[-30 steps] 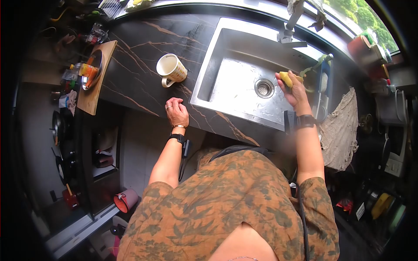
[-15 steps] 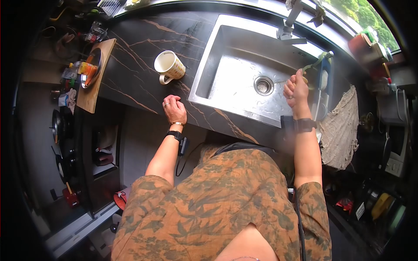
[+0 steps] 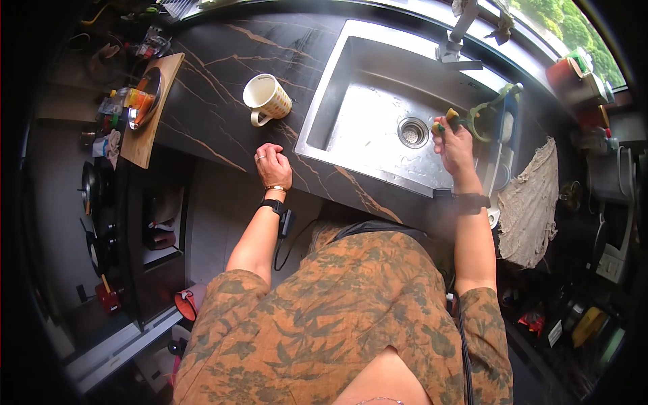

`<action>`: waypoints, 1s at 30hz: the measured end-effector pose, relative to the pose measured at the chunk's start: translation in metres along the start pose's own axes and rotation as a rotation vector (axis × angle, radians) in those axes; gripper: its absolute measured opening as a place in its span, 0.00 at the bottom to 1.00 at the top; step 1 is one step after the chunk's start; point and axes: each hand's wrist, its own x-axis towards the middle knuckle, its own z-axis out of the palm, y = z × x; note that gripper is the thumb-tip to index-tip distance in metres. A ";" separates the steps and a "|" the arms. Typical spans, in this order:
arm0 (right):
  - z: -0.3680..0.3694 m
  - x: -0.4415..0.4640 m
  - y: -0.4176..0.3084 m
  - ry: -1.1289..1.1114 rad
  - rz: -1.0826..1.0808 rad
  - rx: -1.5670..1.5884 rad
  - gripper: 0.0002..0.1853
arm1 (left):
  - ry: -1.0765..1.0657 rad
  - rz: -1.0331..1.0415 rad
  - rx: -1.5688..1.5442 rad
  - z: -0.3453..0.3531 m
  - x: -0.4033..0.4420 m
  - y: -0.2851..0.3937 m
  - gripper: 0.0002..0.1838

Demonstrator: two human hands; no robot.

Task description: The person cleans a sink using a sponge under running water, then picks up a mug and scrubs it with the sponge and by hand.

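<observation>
Yellow-and-green sponge (image 3: 451, 114): one, gripped between the thumb and fingers of your right hand (image 3: 455, 143), over the right part of the sink (image 3: 364, 121), just beside the drain (image 3: 412, 132). Its visible parts run slantwise, lower left to upper right; your fingers cover the rest, so you cannot tell its full long axis or which way it points.

Cream mug (image 3: 267, 98), patterned: one, upright on the dark counter (image 3: 209, 101), left of the sink, its handle pointing towards you.

Your left hand (image 3: 273, 167): at the counter's near edge, fingers loosely curled, near the mug but apart from it.

Grey cloth (image 3: 530, 209): one, right of your right forearm.
</observation>
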 end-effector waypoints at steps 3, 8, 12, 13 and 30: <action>0.007 0.000 -0.005 0.177 0.046 -0.104 0.19 | -0.001 -0.005 -0.006 0.000 0.001 0.002 0.04; 0.000 0.002 -0.003 0.094 0.146 0.039 0.28 | -0.014 0.008 -0.001 -0.001 0.000 0.002 0.05; -0.001 -0.001 -0.003 -0.073 0.165 0.316 0.26 | -0.007 0.008 -0.002 -0.001 0.000 0.003 0.05; -0.001 -0.001 -0.003 -0.122 0.168 0.372 0.25 | -0.007 0.008 -0.001 -0.001 0.000 0.002 0.05; 0.010 0.001 -0.004 0.155 -0.021 0.159 0.16 | 0.002 0.007 -0.011 -0.001 0.000 0.001 0.05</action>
